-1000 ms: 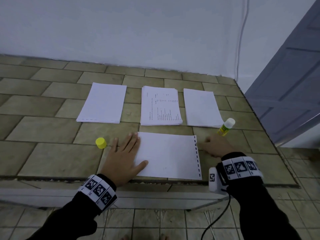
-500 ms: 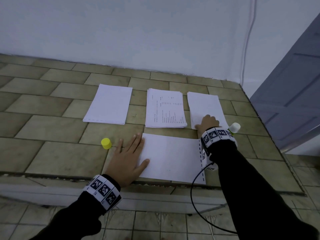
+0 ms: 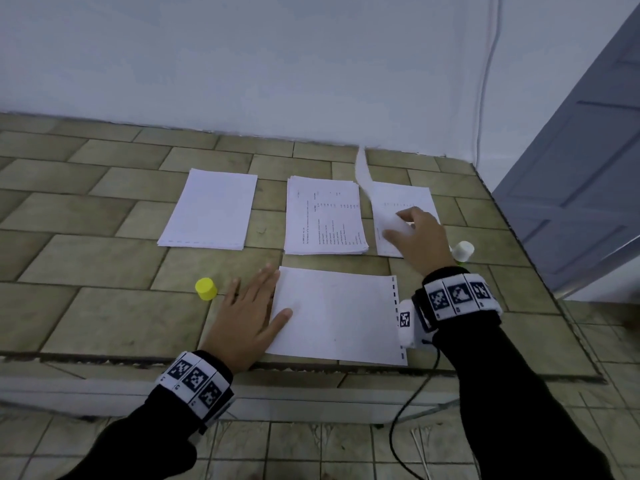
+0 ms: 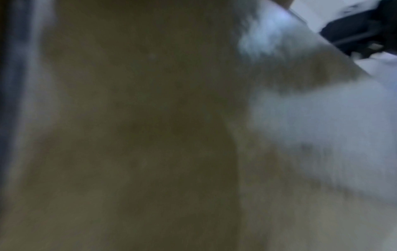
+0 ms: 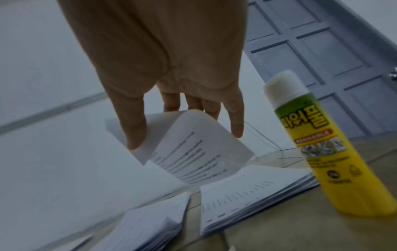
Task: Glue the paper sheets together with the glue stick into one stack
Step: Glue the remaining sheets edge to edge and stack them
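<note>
- Paper sheets, white and thin, lie in four places on the tan tiled desk (image 3: 104,258): a blank pile at far left (image 3: 209,209), a printed pile in the middle (image 3: 323,216), a printed pile at far right (image 3: 403,202), and one flat sheet with a dashed right edge (image 3: 337,313) near the front rim.
- Right hand (image 3: 420,237) is over the far-right pile; its grip is narrow, thumb and fingers (image 5: 133,129) pinching the near corner of that pile's top sheet (image 5: 193,149). This lifted sheet curls up and away towards the wall, its far end off the pile.
- Left hand (image 3: 247,317) lies flat with straight, spread fingers, thumb and fingertips on the left edge of the dashed-edge sheet, pinning it. The left wrist view is too blurred to add more.
- Key relation: the dashed-edge sheet lies nearer the person and to the left of the right hand, its long axis running left to right, while the far piles run front to back. I judge that the lifted sheet would need a quarter turn to match it.
- Glue stick, a yellow and green tube with a white tip (image 5: 322,144), stands uncapped, upright just right of the far-right pile, nearer the right hand. Its yellow cap (image 3: 206,289) sits just left of the left hand.
- No containers appear.
</note>
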`<state>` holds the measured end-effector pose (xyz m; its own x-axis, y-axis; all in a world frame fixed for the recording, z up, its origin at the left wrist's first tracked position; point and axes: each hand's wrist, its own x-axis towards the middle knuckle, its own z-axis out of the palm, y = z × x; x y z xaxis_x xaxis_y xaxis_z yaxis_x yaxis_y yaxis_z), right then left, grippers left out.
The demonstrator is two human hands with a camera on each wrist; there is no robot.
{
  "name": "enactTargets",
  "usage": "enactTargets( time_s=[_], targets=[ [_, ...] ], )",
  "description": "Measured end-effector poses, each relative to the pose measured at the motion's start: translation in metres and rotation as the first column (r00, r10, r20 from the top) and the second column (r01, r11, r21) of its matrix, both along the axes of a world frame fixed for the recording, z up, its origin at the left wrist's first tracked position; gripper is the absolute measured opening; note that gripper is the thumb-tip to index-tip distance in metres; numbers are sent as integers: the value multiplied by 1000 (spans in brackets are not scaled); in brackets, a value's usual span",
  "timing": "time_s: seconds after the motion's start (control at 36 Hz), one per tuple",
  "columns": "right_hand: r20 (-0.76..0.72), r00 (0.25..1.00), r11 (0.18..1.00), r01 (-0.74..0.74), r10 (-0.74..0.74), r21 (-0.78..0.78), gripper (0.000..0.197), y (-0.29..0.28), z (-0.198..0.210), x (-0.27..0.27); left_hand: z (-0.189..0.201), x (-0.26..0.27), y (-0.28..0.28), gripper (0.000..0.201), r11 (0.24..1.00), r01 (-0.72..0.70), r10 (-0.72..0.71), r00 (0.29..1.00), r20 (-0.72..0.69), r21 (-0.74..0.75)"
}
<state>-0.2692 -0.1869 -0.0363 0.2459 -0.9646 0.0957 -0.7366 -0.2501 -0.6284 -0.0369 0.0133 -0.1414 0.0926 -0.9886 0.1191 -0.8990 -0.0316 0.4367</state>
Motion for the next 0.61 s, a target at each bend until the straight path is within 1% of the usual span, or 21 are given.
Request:
enactTargets(
  time_s=[0.06, 0.08, 0.14, 0.19, 0.22, 0.25, 0.28, 0.31, 0.33, 0.36, 0.42, 0.44, 0.47, 0.56, 0.61],
  targets=[
    [73, 995, 997, -73, 73, -2, 35, 17, 6, -4, 2, 1, -1, 83, 996, -50, 36, 983, -180, -70],
    [96, 989, 994, -111, 113, -18, 33, 25, 8, -7, 4, 2, -1, 81, 991, -93, 63, 959, -276, -97],
    [101, 976, 981, -186, 192, -61, 33, 38, 7, -13, 12, 2, 0, 70, 977, -169, 96, 895, -435, -132],
    [91, 962, 965, -254, 258, -59, 36, 49, 2, -19, 23, 1, -1, 61, 970, -208, 93, 800, -593, -129],
    [96, 951, 956, -290, 293, -44, 37, 53, -3, -23, 31, 0, -3, 56, 970, -220, 90, 727, -681, -106],
    [105, 939, 945, -325, 326, -32, 38, 57, -6, -25, 37, 1, -8, 49, 969, -239, 109, 629, -770, -58],
    [109, 929, 935, -353, 353, -23, 40, 60, -11, -28, 46, -1, -13, 42, 967, -254, 147, 496, -856, 19],
    [107, 920, 926, -378, 377, -17, 40, 63, -14, -30, 51, 0, -19, 38, 961, -257, 199, 368, -908, 107],
    [100, 911, 916, -401, 400, -13, 40, 65, -17, -31, 58, -1, -23, 37, 954, -250, 238, 286, -928, 168],
    [87, 903, 907, -422, 421, -9, 40, 67, -21, -33, 61, 0, -24, 38, 953, -228, 259, 271, -927, 199],
    [50, 894, 895, -445, 444, 10, 38, 71, -26, -36, 60, 3, -25, 44, 959, -183, 266, 329, -906, 215],
    [44, 895, 895, -445, 443, 24, 38, 72, -29, -37, 59, 4, -23, 41, 960, -173, 271, 376, -886, 220],
    [47, 898, 897, -440, 438, 40, 38, 73, -30, -38, 58, 6, -22, 35, 963, -157, 266, 406, -874, 221],
    [76, 903, 902, -428, 423, 64, 43, 74, -35, -42, 57, 7, -19, 38, 972, -101, 235, 468, -852, 213],
    [135, 907, 903, -414, 399, 115, 48, 74, -37, -46, 58, 5, -16, 34, 979, -88, 205, 514, -833, 186]
  ],
)
